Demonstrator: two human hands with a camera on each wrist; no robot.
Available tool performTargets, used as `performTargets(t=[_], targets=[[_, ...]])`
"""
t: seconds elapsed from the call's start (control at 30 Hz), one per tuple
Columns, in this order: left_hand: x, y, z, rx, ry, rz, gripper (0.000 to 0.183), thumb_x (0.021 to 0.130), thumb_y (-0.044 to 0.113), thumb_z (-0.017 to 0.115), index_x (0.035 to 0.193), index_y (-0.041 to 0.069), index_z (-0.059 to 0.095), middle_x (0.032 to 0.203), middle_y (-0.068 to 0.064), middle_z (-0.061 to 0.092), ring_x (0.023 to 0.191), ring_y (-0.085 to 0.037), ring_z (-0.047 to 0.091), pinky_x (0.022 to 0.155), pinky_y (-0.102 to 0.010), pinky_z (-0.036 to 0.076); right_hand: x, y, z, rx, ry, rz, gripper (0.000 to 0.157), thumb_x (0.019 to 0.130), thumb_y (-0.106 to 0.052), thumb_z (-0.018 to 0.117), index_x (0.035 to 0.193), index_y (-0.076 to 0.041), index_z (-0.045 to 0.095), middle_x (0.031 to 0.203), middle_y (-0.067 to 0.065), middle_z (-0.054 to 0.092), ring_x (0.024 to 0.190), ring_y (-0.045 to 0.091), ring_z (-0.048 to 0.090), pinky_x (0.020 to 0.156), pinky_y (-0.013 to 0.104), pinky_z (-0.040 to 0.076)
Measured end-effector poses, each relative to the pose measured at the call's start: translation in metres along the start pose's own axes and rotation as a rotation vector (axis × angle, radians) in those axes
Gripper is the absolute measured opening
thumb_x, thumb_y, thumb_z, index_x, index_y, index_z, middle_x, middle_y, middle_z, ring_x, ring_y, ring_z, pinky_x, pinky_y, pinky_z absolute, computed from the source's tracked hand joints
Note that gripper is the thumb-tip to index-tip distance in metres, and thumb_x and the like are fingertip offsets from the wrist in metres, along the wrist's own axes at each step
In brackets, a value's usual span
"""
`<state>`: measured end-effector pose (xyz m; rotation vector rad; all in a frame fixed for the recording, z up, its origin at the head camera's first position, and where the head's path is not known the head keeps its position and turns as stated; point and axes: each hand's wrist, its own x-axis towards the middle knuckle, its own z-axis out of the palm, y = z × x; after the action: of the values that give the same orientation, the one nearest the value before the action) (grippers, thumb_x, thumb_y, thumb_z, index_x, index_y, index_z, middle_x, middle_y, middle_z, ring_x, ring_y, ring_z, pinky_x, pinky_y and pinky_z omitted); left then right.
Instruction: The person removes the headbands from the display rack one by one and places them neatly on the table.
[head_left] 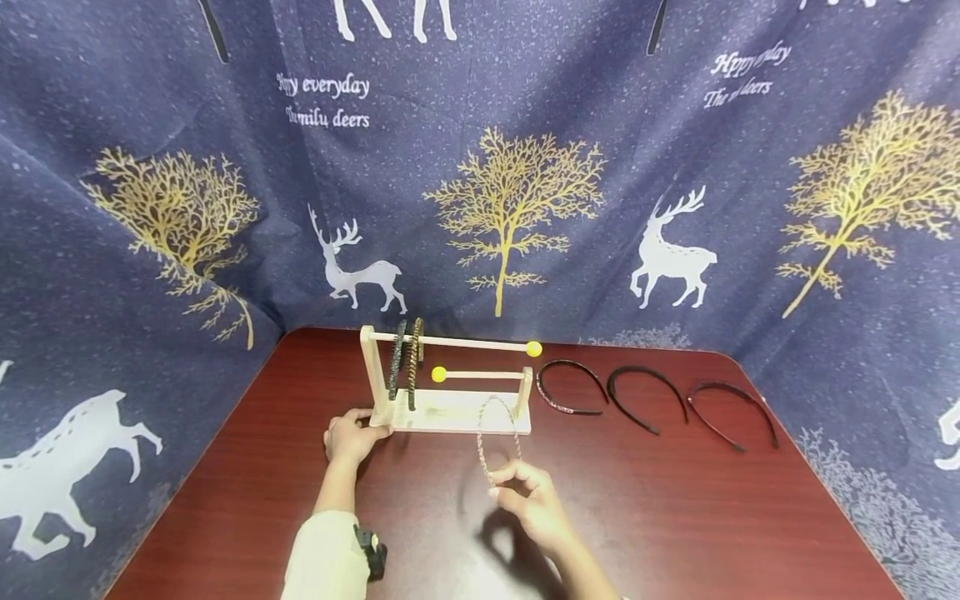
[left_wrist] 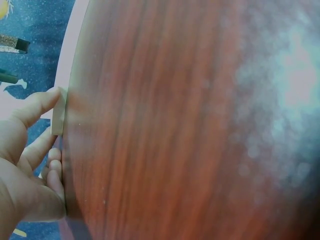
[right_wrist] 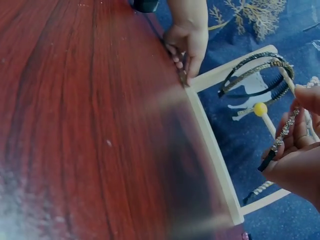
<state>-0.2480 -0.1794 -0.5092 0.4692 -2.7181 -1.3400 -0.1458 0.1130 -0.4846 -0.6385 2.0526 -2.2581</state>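
In the head view my left hand holds the left end of a pale wooden display rack by its base corner. The left wrist view shows thumb and finger pinching that base end. My right hand pinches a beaded headband near one end, raised in front of the rack's right half with its arch upward. A dark headband and a gold-and-black headband hang on the rack's upper bar, near its left post. Yellow balls cap the upper bar and the lower bar.
Right of the rack, three headbands lie on the reddish-brown table: one with a patterned end, a plain black one and a thin dark one. A blue cloth with deer and trees hangs behind the table.
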Motion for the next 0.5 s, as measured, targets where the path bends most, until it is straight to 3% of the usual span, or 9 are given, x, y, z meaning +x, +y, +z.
performTargets(t=[0.27, 0.5], targets=[[0.002, -0.002, 0.001, -0.002, 0.009, -0.009, 0.056, 0.071, 0.027, 0.076, 0.118, 0.003, 0.059, 0.113, -0.026, 0.049, 0.11, -0.046, 0.034, 0.088, -0.057, 0.031, 0.008, 0.007, 0.009, -0.035, -0.093, 0.134, 0.016, 0.078, 0.01, 0.059, 0.092, 0.017, 0.055, 0.088, 0.001, 0.062, 0.079, 0.008, 0.055, 0.071, 0.025, 0.047], [0.0, -0.001, 0.001, 0.001, 0.011, -0.008, 0.055, 0.071, 0.026, 0.077, 0.117, 0.002, 0.059, 0.113, -0.025, 0.05, 0.11, -0.047, 0.034, 0.087, -0.059, 0.031, 0.014, 0.003, 0.021, -0.088, -0.164, 0.145, 0.018, 0.077, 0.012, 0.06, 0.094, 0.017, 0.057, 0.085, 0.018, 0.061, 0.073, 0.008, 0.054, 0.067, 0.021, 0.047]])
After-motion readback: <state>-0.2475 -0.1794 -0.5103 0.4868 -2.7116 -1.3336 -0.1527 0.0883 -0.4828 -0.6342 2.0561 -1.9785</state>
